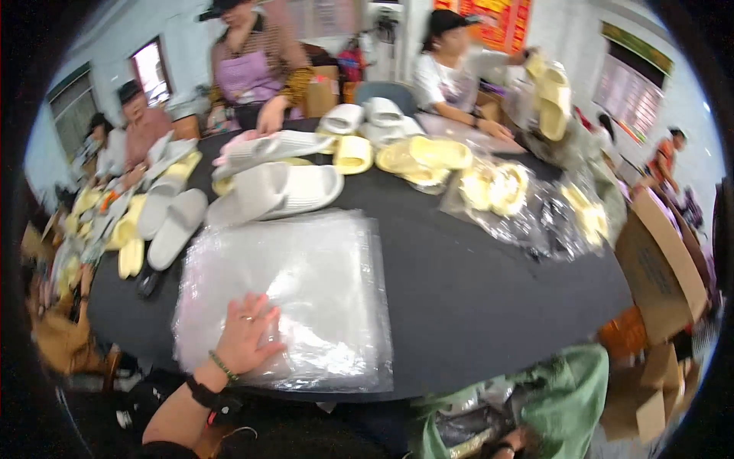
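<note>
My left hand point(246, 336) lies flat with fingers spread on the near left part of a stack of clear plastic bags point(306, 291) on the dark round table point(474, 306). A ring, a green bead bracelet and a black wristband show on that hand and wrist. Just beyond the stack lies a pair of grey-white slippers point(279, 191). My right hand is mostly out of the picture; only a bit of fingers point(514, 442) shows at the bottom edge by a green cloth point(566, 398), and its state is unclear.
Yellow and white slippers point(424, 157) cover the far side, some in clear bags point(497, 191). More slippers point(164, 222) lie at the left edge. Several people sit or stand around the table. Cardboard boxes point(661, 268) stand on the right.
</note>
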